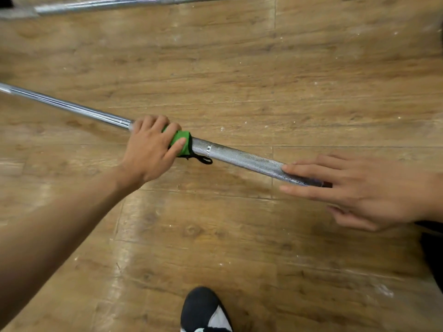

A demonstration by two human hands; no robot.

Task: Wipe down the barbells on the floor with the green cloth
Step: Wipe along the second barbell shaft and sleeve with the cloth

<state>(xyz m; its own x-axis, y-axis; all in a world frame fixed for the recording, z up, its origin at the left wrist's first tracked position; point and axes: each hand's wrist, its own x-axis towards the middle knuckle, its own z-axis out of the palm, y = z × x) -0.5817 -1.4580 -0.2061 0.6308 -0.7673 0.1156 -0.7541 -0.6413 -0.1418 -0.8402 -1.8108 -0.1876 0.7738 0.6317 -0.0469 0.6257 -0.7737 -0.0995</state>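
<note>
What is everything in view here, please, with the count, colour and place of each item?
near barbell: one, silver, part smooth and part knurled, running diagonally from the left edge to the right of the middle
far barbell: one, silver, along the top edge, partly cut off
green cloth: one, green with a black loop, wrapped round the near barbell at the middle
wooden floor: one, brown planks, filling the view
shoe: one, black and white, bottom centre
left hand: one, gripping the green cloth round the near barbell
right hand: one, fingers straight, touching the near barbell at the right
</note>
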